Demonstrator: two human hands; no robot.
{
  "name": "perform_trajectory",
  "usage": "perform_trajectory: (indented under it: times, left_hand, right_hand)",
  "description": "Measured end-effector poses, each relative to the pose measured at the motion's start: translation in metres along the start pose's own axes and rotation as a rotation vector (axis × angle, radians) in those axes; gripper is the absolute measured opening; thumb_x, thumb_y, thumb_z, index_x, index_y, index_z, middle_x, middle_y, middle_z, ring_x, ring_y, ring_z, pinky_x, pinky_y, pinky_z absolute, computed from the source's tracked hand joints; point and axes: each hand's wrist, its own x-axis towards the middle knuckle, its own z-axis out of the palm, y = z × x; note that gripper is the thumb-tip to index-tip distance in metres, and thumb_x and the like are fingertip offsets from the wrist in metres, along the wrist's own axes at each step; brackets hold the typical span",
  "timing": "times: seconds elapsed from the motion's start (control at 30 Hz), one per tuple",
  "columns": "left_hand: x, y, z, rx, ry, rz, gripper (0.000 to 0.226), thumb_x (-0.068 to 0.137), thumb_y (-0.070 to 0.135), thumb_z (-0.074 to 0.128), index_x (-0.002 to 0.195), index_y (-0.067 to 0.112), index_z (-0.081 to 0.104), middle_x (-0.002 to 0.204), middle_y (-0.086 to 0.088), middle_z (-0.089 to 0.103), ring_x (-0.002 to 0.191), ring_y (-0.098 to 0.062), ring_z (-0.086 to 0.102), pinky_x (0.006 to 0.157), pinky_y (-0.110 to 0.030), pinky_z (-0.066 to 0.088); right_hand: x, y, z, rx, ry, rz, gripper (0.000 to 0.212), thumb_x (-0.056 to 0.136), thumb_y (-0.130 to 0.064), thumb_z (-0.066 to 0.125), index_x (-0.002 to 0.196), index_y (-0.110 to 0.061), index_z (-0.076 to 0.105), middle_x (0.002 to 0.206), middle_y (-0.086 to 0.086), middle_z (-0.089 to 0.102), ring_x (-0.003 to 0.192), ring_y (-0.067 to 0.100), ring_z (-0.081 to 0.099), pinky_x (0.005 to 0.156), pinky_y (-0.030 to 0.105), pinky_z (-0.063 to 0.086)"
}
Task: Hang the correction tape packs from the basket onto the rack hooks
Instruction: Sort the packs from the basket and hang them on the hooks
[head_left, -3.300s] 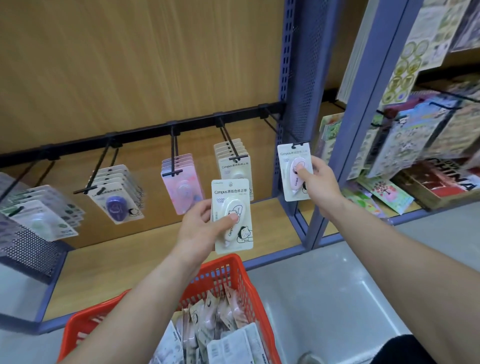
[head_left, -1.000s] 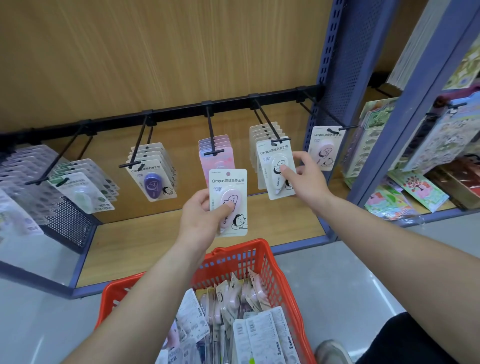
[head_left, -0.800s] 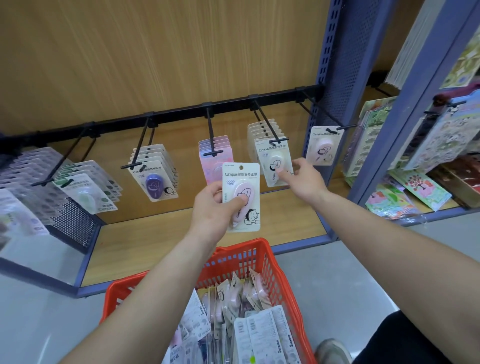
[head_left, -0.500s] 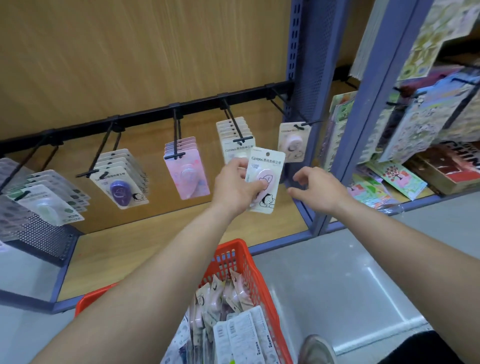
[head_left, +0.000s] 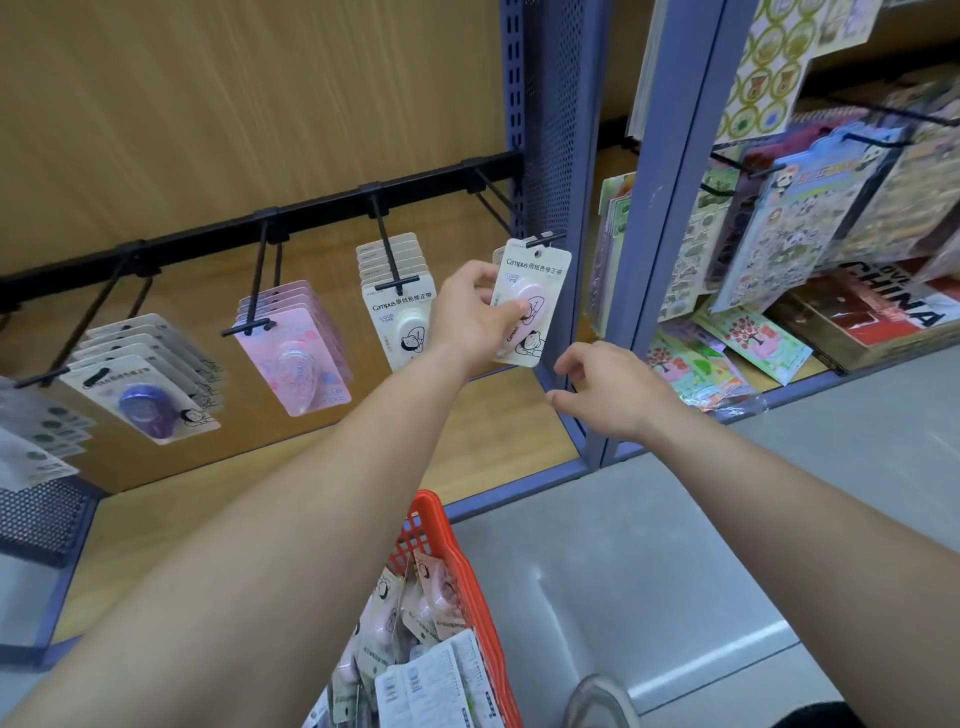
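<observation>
The left hand (head_left: 467, 317) pinches a cream card pack of pink correction tape (head_left: 535, 291), its hole at the black wire hook (head_left: 545, 240) just above the fingers (threaded or not, unclear). The right hand (head_left: 613, 395) hangs loose-fingered, empty. Many packs (head_left: 415, 623) wait in the red plastic basket (head_left: 470, 571).

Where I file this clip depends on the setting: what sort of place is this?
Probably a stationery shop: correction tape packs hang on rack hooks, sticker sheets hang alongside, and a red basket holds more packs.
</observation>
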Motion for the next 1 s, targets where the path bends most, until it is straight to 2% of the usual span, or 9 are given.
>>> perform_trajectory:
  times: [0.07, 0.23, 0.33, 0.47, 0.6, 0.67, 0.73, 0.87, 1.0]
  left_hand:
    - [-0.002, 0.0, 0.0, -0.025, 0.011, -0.006, 0.026, 0.088, 0.012, 0.08, 0.106, 0.021, 0.063, 0.086, 0.009, 0.069, 0.069, 0.0, 0.064, 0.048, -0.01, 0.046]
    - [-0.008, -0.006, 0.0, -0.124, 0.089, -0.039, 0.024, 0.09, 0.014, 0.078, 0.108, 0.021, 0.063, 0.091, 0.004, 0.073, 0.076, -0.01, 0.071, 0.049, -0.015, 0.05]
    - [-0.002, -0.005, 0.003, -0.081, 0.097, -0.043, 0.025, 0.089, 0.019, 0.079, 0.108, 0.021, 0.064, 0.096, 0.002, 0.074, 0.082, -0.015, 0.073, 0.051, -0.017, 0.051]
    - [0.015, -0.001, 0.008, 0.07, 0.108, -0.133, 0.035, 0.089, 0.028, 0.079, 0.119, 0.019, 0.062, 0.113, 0.001, 0.073, 0.096, -0.018, 0.069, 0.083, -0.029, 0.054]
    - [-0.006, -0.013, 0.008, 0.178, -0.004, -0.205, 0.057, 0.09, 0.034, 0.078, 0.138, 0.013, 0.055, 0.132, -0.003, 0.063, 0.12, -0.022, 0.061, 0.098, -0.031, 0.047]
    - [-0.033, -0.03, 0.0, 0.181, -0.072, -0.19, 0.058, 0.091, 0.033, 0.077, 0.14, 0.013, 0.054, 0.136, -0.003, 0.061, 0.125, -0.021, 0.058, 0.106, -0.034, 0.046]
    - [-0.066, -0.051, -0.019, 0.182, -0.132, -0.17, 0.05, 0.091, 0.029, 0.077, 0.134, 0.013, 0.058, 0.131, -0.004, 0.064, 0.119, -0.018, 0.062, 0.105, -0.034, 0.047]
    - [-0.133, -0.1, -0.084, 0.248, -0.261, -0.223, 0.037, 0.093, 0.021, 0.075, 0.126, 0.011, 0.063, 0.12, -0.004, 0.068, 0.104, -0.017, 0.068, 0.096, -0.029, 0.053]
    - [-0.198, -0.16, -0.16, 0.369, -0.221, -0.323, 0.021, 0.087, 0.027, 0.079, 0.104, 0.025, 0.067, 0.098, 0.008, 0.073, 0.09, -0.012, 0.069, 0.095, -0.037, 0.055]
  right_hand:
    - [-0.001, 0.0, 0.0, -0.01, -0.009, 0.002, 0.038, 0.092, -0.047, 0.066, 0.124, -0.028, 0.059, 0.116, -0.004, 0.056, 0.103, 0.017, 0.058, 0.089, 0.042, 0.054]
    - [-0.002, 0.003, 0.0, -0.004, -0.022, 0.012, 0.039, 0.093, -0.047, 0.066, 0.126, -0.027, 0.06, 0.12, -0.003, 0.058, 0.108, 0.017, 0.059, 0.092, 0.044, 0.054]
    - [-0.001, 0.004, 0.001, 0.007, -0.024, 0.021, 0.039, 0.093, -0.047, 0.067, 0.126, -0.027, 0.06, 0.121, -0.003, 0.059, 0.108, 0.018, 0.06, 0.093, 0.044, 0.054]
    - [-0.001, 0.002, 0.002, 0.004, -0.037, 0.021, 0.042, 0.093, -0.048, 0.067, 0.129, -0.027, 0.059, 0.126, -0.003, 0.058, 0.11, 0.018, 0.06, 0.093, 0.043, 0.054]
    - [-0.002, -0.009, 0.003, 0.01, -0.038, 0.001, 0.042, 0.092, -0.047, 0.067, 0.128, -0.028, 0.058, 0.13, -0.004, 0.057, 0.114, 0.019, 0.058, 0.095, 0.045, 0.053]
    - [-0.003, -0.019, 0.005, 0.007, -0.041, -0.014, 0.041, 0.092, -0.047, 0.067, 0.127, -0.028, 0.058, 0.128, -0.004, 0.057, 0.115, 0.02, 0.057, 0.095, 0.045, 0.052]
    - [-0.007, -0.033, 0.009, -0.004, -0.065, -0.032, 0.042, 0.092, -0.047, 0.067, 0.129, -0.027, 0.058, 0.126, -0.004, 0.056, 0.114, 0.019, 0.055, 0.095, 0.043, 0.052]
    - [-0.02, -0.07, 0.029, -0.044, -0.128, -0.084, 0.043, 0.091, -0.047, 0.068, 0.129, -0.028, 0.059, 0.128, -0.004, 0.058, 0.117, 0.018, 0.055, 0.096, 0.042, 0.051]
    - [-0.041, -0.11, 0.067, -0.101, -0.231, -0.156, 0.042, 0.09, -0.044, 0.069, 0.127, -0.025, 0.062, 0.126, -0.001, 0.061, 0.118, 0.021, 0.058, 0.094, 0.037, 0.05]
